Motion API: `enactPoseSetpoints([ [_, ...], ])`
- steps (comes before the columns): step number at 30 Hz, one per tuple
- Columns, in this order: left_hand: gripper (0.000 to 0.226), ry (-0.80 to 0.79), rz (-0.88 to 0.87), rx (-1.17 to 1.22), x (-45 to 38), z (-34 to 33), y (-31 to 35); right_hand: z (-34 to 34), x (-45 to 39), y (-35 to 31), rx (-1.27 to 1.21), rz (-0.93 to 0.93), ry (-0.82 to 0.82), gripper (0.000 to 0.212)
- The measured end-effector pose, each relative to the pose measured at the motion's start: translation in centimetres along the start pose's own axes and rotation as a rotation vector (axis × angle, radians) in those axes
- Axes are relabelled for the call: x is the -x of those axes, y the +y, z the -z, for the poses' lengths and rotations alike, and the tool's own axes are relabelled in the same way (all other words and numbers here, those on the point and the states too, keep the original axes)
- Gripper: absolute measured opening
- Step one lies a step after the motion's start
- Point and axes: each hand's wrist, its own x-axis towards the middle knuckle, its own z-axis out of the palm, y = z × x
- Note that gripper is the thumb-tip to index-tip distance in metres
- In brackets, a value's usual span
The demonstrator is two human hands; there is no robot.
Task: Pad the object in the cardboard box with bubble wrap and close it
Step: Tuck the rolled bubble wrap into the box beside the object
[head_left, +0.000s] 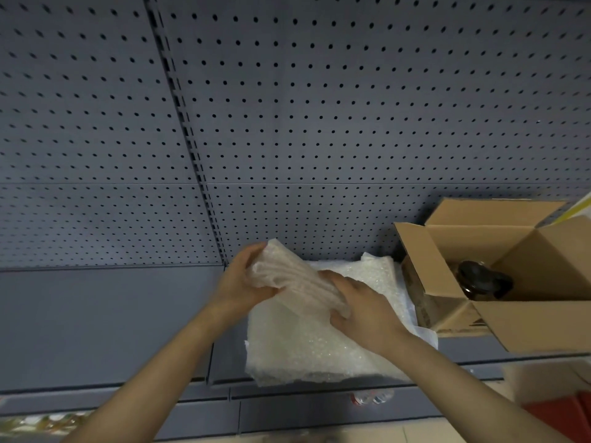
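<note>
Both hands, left hand (238, 279) and right hand (361, 310), grip a folded bubble wrap sheet (294, 276) above the stack (319, 343) on the shelf (96, 314), likely next to tuck beside the dark jar (484, 279) in the open cardboard box (540, 324).

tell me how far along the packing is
Done: a dark jar sits in the open cardboard box. In hand: left hand and right hand grip a bubble wrap piece above the stack. Left: padding the jar, closing the flaps.
</note>
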Motion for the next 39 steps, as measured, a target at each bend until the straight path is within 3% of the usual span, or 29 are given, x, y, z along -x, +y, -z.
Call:
enactPoseSetpoints([
  [4,0.084,-0.058,-0.166,-0.212,-0.3,1.5,4.6,4.3,-0.2,-1.2,0.076,0.045,0.048,0.064],
  [11,0.093,-0.300,-0.320,-0.307,-1.7,2.4,13.7,14.5,0.9,-1.2,0.360,0.084,0.188,0.067],
  [23,0.052,-0.346,-0.385,-0.379,-6.2,-14.7,18.3,22.3,6.0,13.2,0.417,-0.042,0.155,0.064],
  [30,0.037,-0.307,-0.284,-0.351,-7.4,-25.3,20.1,25.3,8.4,25.5,0.551,0.121,0.248,0.058],
  [33,0.034,-0.302,-0.218,-0.291,-7.7,-28.9,20.1,26.0,9.4,30.2,0.607,0.152,0.184,0.076],
  [35,0.033,-0.315,-0.170,-0.266,-7.8,-30.8,19.8,26.5,9.8,32.0,0.596,0.156,0.052,0.081],
  [39,0.032,-0.366,-0.064,-0.234,-8.3,-33.3,18.9,27.5,9.3,34.0,0.518,0.061,-0.190,0.057],
])
